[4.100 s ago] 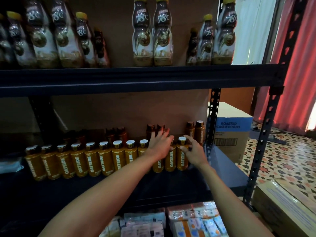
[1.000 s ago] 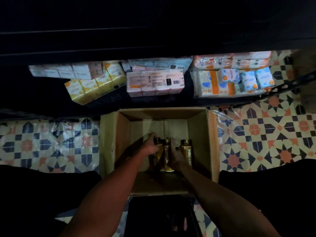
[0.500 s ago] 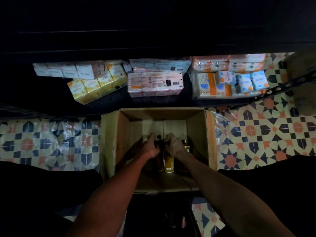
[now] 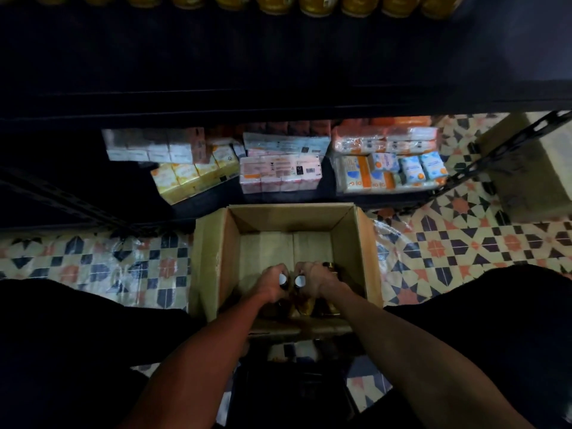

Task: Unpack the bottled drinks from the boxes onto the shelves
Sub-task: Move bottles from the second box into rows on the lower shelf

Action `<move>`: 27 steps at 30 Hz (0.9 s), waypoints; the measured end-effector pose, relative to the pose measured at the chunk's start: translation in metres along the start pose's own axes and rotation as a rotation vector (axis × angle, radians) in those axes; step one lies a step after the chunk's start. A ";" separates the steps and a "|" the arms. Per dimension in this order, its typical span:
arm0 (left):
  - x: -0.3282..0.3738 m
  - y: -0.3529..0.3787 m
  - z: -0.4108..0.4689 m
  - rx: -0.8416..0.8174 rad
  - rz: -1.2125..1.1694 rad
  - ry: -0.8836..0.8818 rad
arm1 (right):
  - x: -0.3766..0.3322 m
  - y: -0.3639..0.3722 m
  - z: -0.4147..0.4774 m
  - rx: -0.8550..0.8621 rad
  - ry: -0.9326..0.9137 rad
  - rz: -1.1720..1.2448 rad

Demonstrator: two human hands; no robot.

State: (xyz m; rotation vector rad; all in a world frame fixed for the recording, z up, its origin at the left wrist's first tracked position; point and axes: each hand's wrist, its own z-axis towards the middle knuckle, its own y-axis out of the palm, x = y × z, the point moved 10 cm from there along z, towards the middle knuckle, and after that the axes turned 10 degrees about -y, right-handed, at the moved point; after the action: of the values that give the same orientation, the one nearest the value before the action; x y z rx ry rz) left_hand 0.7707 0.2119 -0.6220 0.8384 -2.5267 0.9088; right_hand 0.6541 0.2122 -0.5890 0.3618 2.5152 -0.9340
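left hand gripping bottle, right hand gripping second bottle, inside box

floor tiles: patterned | yellow packs | pink packs | blue-orange packs: side by side

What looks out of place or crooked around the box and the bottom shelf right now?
The yellow packs on the bottom shelf lie turned at an angle, while the pink packs beside them sit square. Nothing looks spilled or broken.
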 end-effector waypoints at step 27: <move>0.146 -0.164 -0.159 0.255 0.173 0.543 | -0.133 -0.186 -0.150 0.297 -0.413 -0.269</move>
State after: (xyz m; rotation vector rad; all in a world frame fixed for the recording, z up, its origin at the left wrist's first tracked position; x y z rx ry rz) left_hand 0.7771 0.1539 -0.3569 0.3658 -2.0542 1.3265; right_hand 0.6535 0.1621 -0.3202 -0.0853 2.0794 -1.3378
